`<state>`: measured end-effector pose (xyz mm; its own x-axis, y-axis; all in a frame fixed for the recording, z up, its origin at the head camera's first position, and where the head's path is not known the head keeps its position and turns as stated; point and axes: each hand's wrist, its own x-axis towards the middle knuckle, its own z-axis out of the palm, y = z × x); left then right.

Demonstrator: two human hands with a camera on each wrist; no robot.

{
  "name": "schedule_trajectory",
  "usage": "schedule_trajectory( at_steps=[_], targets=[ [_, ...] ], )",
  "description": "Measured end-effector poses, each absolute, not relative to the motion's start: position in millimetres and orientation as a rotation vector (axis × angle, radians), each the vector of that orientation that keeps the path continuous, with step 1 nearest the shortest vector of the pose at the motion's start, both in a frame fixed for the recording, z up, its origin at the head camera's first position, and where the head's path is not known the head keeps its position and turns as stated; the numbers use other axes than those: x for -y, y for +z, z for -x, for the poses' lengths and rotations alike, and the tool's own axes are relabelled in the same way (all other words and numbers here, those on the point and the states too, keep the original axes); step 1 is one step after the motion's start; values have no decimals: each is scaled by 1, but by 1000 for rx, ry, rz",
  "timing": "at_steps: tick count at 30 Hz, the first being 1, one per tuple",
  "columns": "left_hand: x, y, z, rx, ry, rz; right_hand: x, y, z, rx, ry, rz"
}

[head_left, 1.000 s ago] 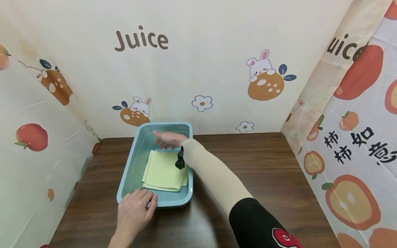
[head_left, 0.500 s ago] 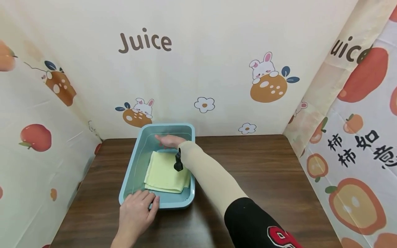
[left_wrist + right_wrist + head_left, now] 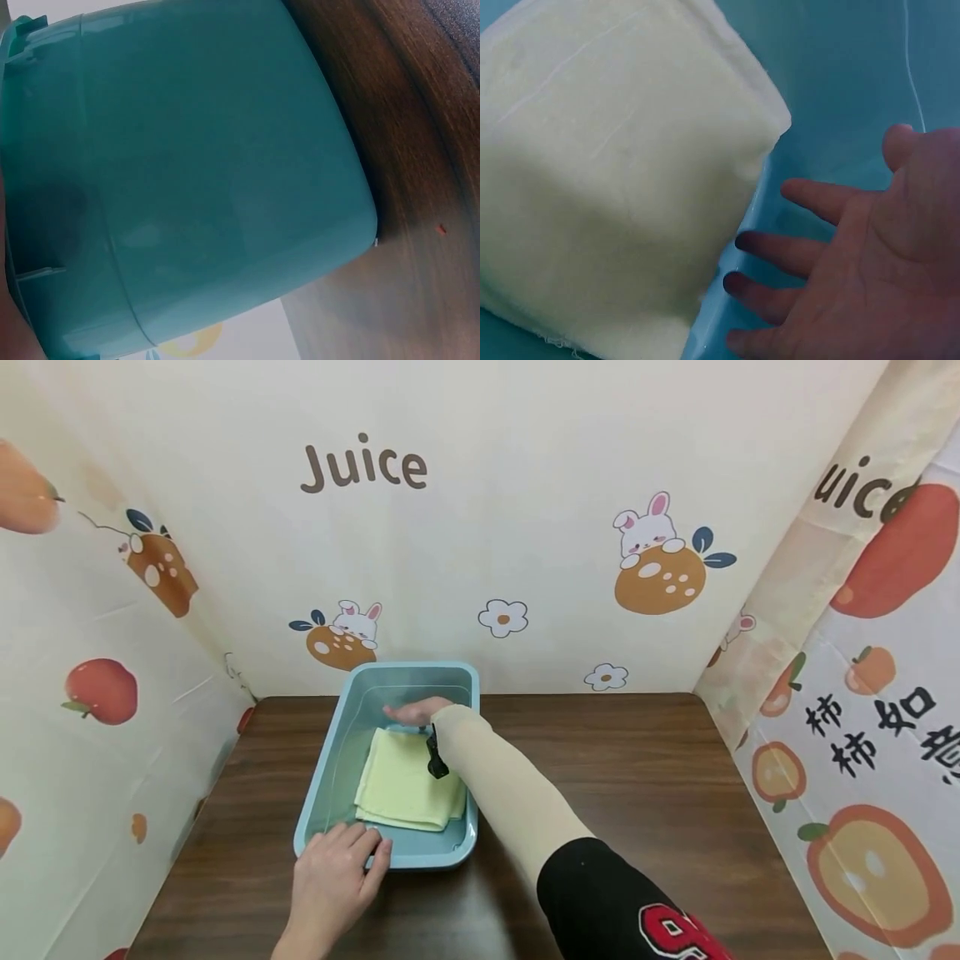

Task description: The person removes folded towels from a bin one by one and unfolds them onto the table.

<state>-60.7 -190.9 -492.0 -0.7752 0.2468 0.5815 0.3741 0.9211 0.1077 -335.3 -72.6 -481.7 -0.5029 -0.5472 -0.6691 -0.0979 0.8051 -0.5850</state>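
Here, reaching with an empty, spread-fingered right hand (image 3: 417,711) into a smooth blue plastic tub (image 3: 202,172), just beyond the far edge of a folded yellow cloth (image 3: 408,781) lying bodyward on the tub's floor: soft, matt, squarish, showing no clear long axis. Seemingly gripping the near rim (image 3: 423,862) with a curled, partly hidden left hand (image 3: 335,870).

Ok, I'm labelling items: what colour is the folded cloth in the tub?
The cloth is pale yellow, showing best in the head view.
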Motion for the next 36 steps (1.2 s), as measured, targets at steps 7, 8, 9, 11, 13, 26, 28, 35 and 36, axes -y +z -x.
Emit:
schedule_trajectory(
  at_steps=[7, 8, 9, 11, 13, 26, 28, 35, 36],
  targets=[
    [191, -492, 59, 2491, -298, 447, 73, -480, 330, -2050, -619, 372],
    [192, -492, 59, 2492, -298, 446, 73, -481, 329, -2048, -623, 368],
    [191, -492, 59, 2489, -297, 445, 73, -481, 328, -2048, -629, 358],
    [191, -493, 59, 2481, -297, 444, 73, -481, 327, -2051, -643, 342],
    [191, -493, 59, 2481, -297, 440, 73, -480, 327, -2050, -646, 354],
    [192, -490, 59, 2563, -270, 411, 78, -483, 332, -1924, -811, 273],
    [192, -490, 59, 2563, -268, 408, 80, -484, 334, -1891, -812, 285],
    [192, -489, 59, 2570, -263, 413, 86, -489, 334, -1913, -636, 484],
    [192, -489, 59, 2572, -263, 413, 87, -489, 332, -1940, -595, 531]
  ],
)
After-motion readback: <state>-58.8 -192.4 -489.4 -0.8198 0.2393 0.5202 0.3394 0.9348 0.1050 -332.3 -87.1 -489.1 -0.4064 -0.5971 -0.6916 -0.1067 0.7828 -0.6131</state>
